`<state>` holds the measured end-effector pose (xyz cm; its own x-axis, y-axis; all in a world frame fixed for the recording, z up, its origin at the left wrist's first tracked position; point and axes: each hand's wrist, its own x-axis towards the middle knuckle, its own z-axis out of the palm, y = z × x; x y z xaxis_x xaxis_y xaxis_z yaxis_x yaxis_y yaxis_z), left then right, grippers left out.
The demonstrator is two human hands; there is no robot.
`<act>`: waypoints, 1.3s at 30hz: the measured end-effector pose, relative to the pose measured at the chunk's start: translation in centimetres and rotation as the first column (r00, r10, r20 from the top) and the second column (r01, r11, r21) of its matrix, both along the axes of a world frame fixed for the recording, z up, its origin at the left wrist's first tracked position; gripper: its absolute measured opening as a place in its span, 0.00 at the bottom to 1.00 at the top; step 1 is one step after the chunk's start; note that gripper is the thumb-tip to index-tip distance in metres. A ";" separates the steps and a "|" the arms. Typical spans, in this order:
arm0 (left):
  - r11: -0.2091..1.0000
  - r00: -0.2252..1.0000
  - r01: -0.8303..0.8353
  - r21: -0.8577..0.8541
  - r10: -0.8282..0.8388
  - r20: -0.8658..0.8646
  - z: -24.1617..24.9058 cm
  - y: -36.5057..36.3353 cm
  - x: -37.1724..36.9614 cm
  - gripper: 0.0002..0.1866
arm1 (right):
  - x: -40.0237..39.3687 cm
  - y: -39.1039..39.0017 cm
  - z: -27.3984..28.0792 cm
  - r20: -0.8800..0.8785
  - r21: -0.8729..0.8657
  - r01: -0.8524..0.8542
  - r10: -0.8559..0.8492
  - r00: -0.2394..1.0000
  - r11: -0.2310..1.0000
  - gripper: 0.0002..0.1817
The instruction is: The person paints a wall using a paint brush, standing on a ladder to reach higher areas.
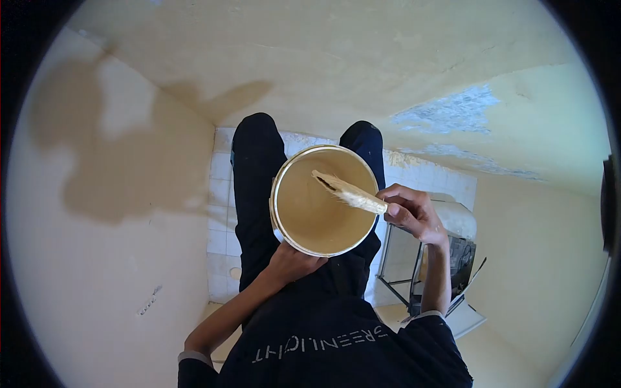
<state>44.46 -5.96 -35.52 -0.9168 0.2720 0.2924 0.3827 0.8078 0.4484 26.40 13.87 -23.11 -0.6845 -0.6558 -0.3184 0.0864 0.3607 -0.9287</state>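
A round bucket (279, 223) with a pale rim sits at my lap, between my knees, with cream-coloured paint inside. My left hand (294, 264) grips the bucket's near side, just below the rim, and its fingertips are partly hidden. A paintbrush (352, 194) coated in the same cream paint hangs over the bucket opening, tilted, its tip toward the middle. My right hand (417, 213) pinches the brush by its end at the bucket's right rim.
Cream walls surround me; the wall ahead has a bluish-white peeled patch (453, 111). Below lies a white tiled floor (221, 223). To my right stands a metal-framed object (414, 275) beside a pale rounded container (458, 218). My shadow falls on the left wall.
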 end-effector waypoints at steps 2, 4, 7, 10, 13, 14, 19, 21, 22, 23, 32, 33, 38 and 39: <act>1.000 1.000 -0.027 0.004 0.027 -0.011 -0.2 -0.1 -0.3 0.19 | -0.2 -0.4 0.0 0.013 -0.015 -0.020 0.021 1.000 1.000 0.12; 1.000 1.000 -0.020 0.000 0.020 0.021 -0.2 0.0 -0.2 0.18 | -0.1 -1.4 1.7 -0.501 0.304 -0.145 0.287 0.817 0.942 0.12; 1.000 1.000 -0.009 0.002 0.009 0.000 -0.5 -0.1 -0.2 0.17 | 1.0 -4.3 3.8 -0.470 0.743 -0.120 0.640 0.608 0.659 0.10; 1.000 0.999 -0.016 0.011 0.017 -0.043 -0.4 0.0 -0.3 0.15 | 1.3 -5.9 1.4 -0.541 0.782 -0.080 0.737 0.406 0.618 0.12; 0.998 0.997 -0.033 0.044 0.036 -0.066 -0.4 -0.1 -0.4 0.14 | 1.5 -7.9 0.3 -0.464 0.860 -0.098 0.848 0.254 0.500 0.11; 0.997 0.995 -0.038 0.064 0.043 -0.086 -0.4 -0.1 -0.5 0.13 | 1.5 -8.5 0.0 -0.397 0.899 -0.114 0.896 0.197 0.423 0.10; 0.996 0.994 -0.059 0.072 0.065 -0.087 -0.4 -0.2 -0.6 0.12 | 1.7 -9.7 -1.6 -0.359 0.915 -0.145 0.923 0.136 0.377 0.07; 0.996 0.996 -0.056 0.067 0.060 -0.060 -0.7 -0.1 -0.2 0.12 | 1.9 -10.0 -1.9 -0.366 0.909 -0.158 0.920 0.143 0.386 0.06; 0.996 0.997 -0.055 0.065 0.059 -0.058 -0.8 0.0 -0.2 0.13 | 2.0 -10.1 -2.0 -0.361 0.916 -0.136 0.924 0.126 0.377 0.03; 0.997 0.997 -0.053 0.063 0.057 -0.057 -0.8 0.0 -0.2 0.13 | 2.0 -10.2 -2.2 -0.356 0.923 -0.113 0.928 0.111 0.367 0.01; 0.997 0.991 -0.032 0.072 0.041 -0.126 -0.6 -0.3 -0.7 0.13 | 2.0 -10.4 -3.1 -0.322 0.920 -0.182 0.934 0.153 0.347 0.05; 0.997 0.991 -0.032 0.071 0.041 -0.126 -0.6 -0.2 -0.6 0.13 | 2.0 -10.4 -3.1 -0.324 0.920 -0.182 0.934 0.153 0.348 0.05; 0.997 0.999 -0.033 0.072 0.035 -0.031 -0.6 -0.2 -0.4 0.13 | 2.2 -10.3 -3.0 -0.371 0.911 -0.130 0.915 0.158 0.391 0.02; 0.997 0.999 -0.034 0.071 0.036 -0.031 -0.7 -0.2 -0.4 0.13 | 2.2 -10.2 -2.9 -0.372 0.910 -0.130 0.915 0.157 0.393 0.02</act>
